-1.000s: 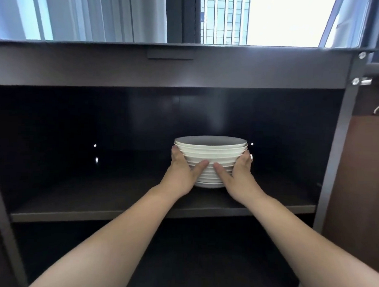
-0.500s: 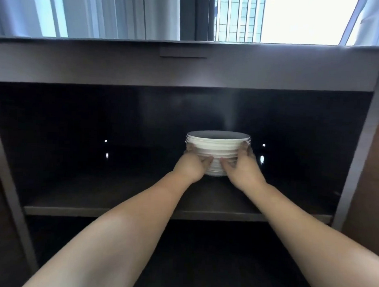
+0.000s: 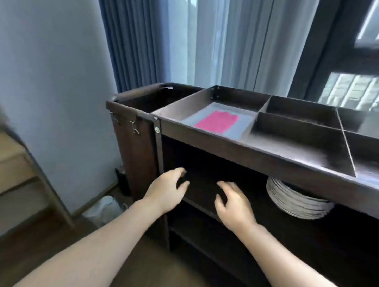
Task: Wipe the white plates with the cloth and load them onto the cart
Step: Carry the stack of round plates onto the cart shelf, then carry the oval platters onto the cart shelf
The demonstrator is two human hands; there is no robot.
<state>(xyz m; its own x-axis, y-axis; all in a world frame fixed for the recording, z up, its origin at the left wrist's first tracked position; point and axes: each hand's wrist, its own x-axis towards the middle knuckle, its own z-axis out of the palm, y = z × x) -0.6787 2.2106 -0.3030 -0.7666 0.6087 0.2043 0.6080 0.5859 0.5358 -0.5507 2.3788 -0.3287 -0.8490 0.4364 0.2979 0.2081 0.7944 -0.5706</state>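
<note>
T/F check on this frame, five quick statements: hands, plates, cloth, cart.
1. Both hands, left and right, are empty. True.
2. The stack of white plates sits on the cart's top tray. False: it is on the shelf under the top tray.
3. The pink cloth lies in a top compartment of the cart. True.
4. The right hand holds the cloth. False: nothing touches the cloth.
5. The plates are to the right of both hands. True.

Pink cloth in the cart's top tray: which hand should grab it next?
Left, probably. The left hand is empty and sits nearer the pink cloth; the right hand is farther right, toward the stacked white plates.
</note>
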